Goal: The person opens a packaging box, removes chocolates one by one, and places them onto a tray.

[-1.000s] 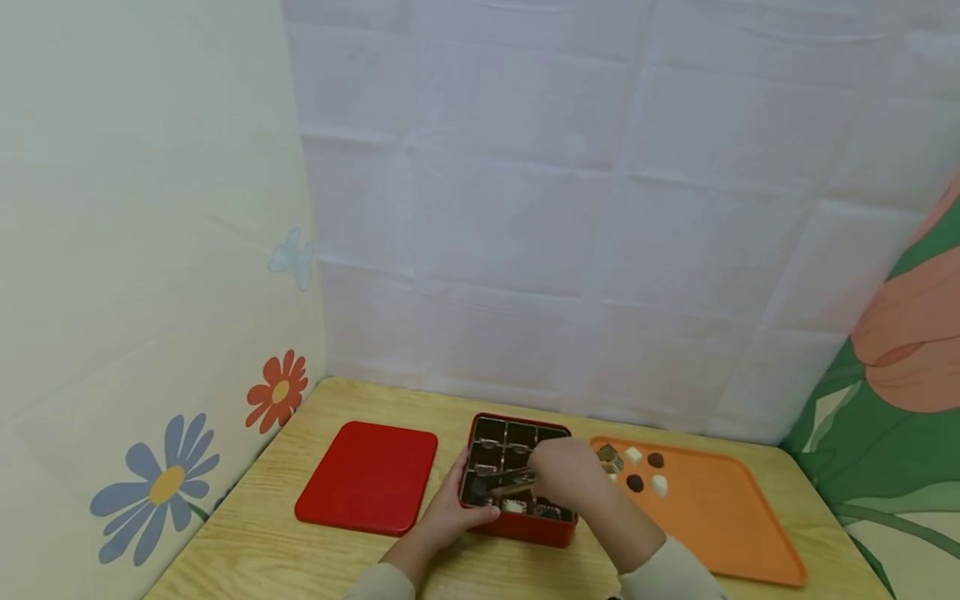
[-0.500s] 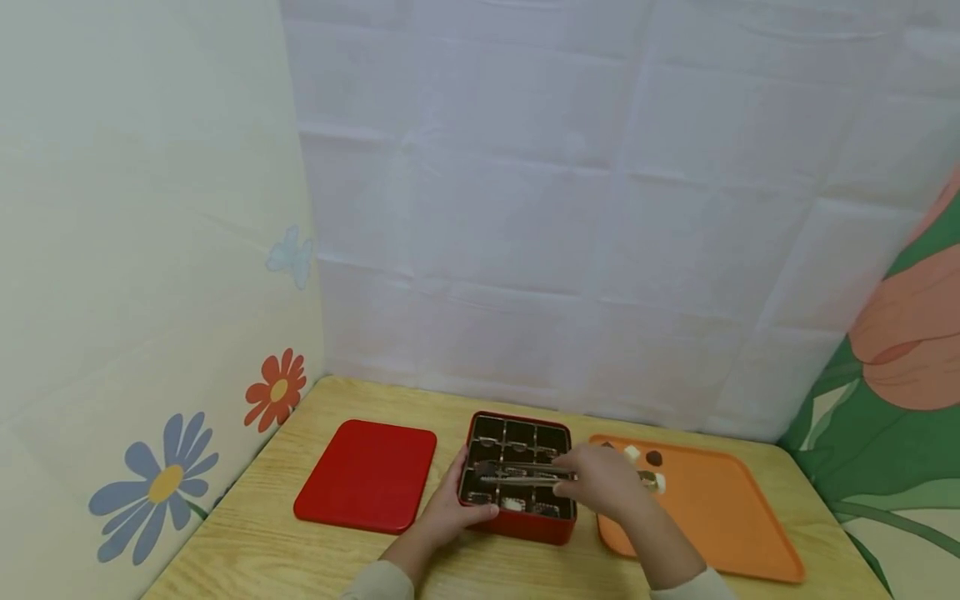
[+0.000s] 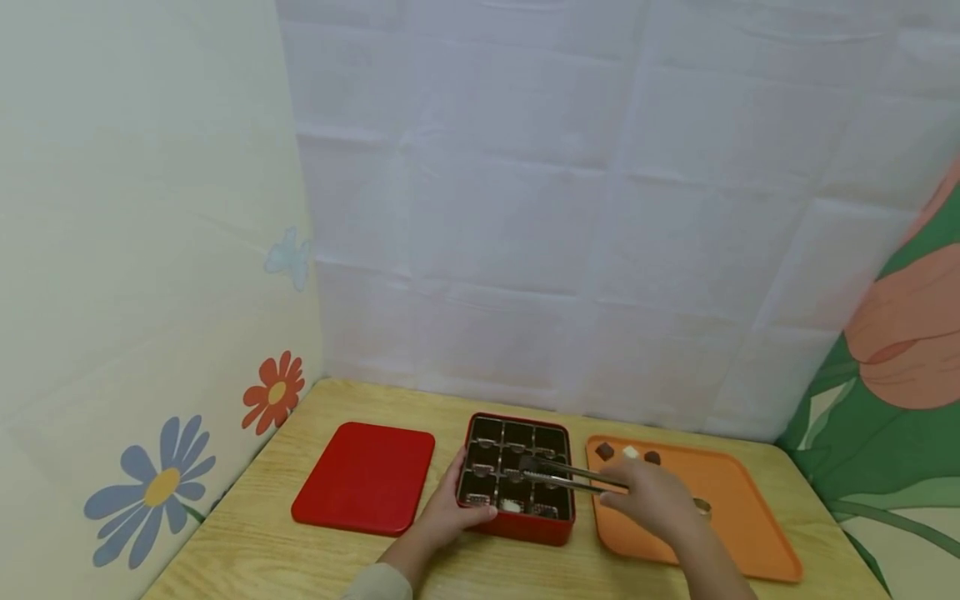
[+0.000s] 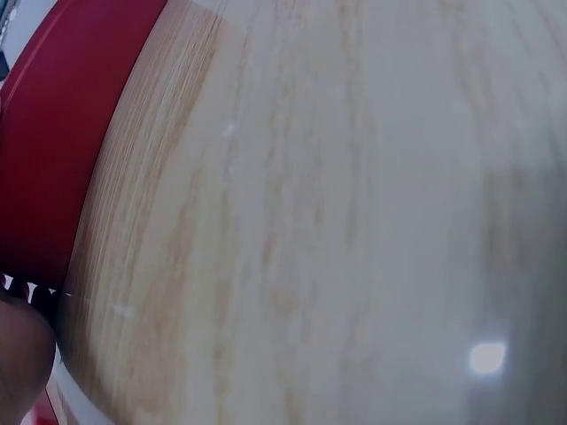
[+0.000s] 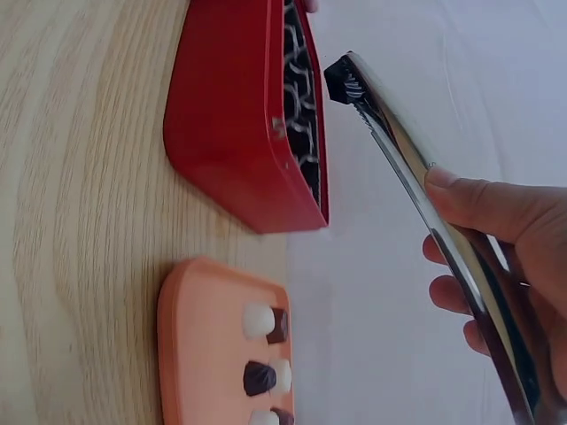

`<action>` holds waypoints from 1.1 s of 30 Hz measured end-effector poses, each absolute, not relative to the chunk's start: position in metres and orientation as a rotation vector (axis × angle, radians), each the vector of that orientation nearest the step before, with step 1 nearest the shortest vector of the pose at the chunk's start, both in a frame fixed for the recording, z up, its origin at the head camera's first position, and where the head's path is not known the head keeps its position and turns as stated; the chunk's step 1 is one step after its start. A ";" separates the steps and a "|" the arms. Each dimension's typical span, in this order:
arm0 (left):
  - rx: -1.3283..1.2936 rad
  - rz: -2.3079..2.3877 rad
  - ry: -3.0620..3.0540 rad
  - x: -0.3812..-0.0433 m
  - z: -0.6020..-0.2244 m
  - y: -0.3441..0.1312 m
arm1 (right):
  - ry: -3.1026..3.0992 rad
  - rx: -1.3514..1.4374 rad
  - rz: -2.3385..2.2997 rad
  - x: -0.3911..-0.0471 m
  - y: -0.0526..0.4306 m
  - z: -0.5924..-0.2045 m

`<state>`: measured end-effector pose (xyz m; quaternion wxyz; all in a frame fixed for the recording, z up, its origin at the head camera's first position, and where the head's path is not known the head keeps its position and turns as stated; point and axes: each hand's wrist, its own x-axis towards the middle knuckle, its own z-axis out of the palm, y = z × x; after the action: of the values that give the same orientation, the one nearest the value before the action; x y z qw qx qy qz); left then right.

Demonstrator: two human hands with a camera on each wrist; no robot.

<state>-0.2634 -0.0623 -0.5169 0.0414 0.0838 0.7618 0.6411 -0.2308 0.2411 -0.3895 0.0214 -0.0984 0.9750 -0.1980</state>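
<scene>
My left hand (image 3: 442,525) grips the left side of a red tin (image 3: 525,527), its thumb at the front left corner. A divided black insert lines the tin, and a small white piece (image 3: 513,505) shows in the front middle compartment. Metal tongs (image 5: 425,199) are in my right hand (image 3: 660,500), thumb on one side and fingers on the other. Between their tips is a dark chocolate piece (image 5: 340,81), above the tin's middle. In the left wrist view, the tin's red wall (image 4: 62,133) fills the left edge; most of the hand is hidden.
A red lid (image 3: 366,477) lies flat to the left of the tin. To its right sits an orange tray (image 3: 750,533) with dark and white chocolates (image 3: 604,451) near its far left part. A fabric backdrop (image 3: 465,333) rises behind the table.
My right hand has drawn right, bringing the tongs' tips from the tin's front left compartments to above its middle. The left hand has stayed on the tin.
</scene>
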 end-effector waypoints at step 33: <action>0.261 1.970 2.298 -0.262 -0.517 -0.063 | 2.859 -0.049 -0.524 -0.218 0.343 -0.411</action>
<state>-0.2624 -0.0632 -0.5166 0.0519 0.0859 0.7554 0.6476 -0.2176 0.3435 -0.4115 0.1172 -0.0167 0.9767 -0.1791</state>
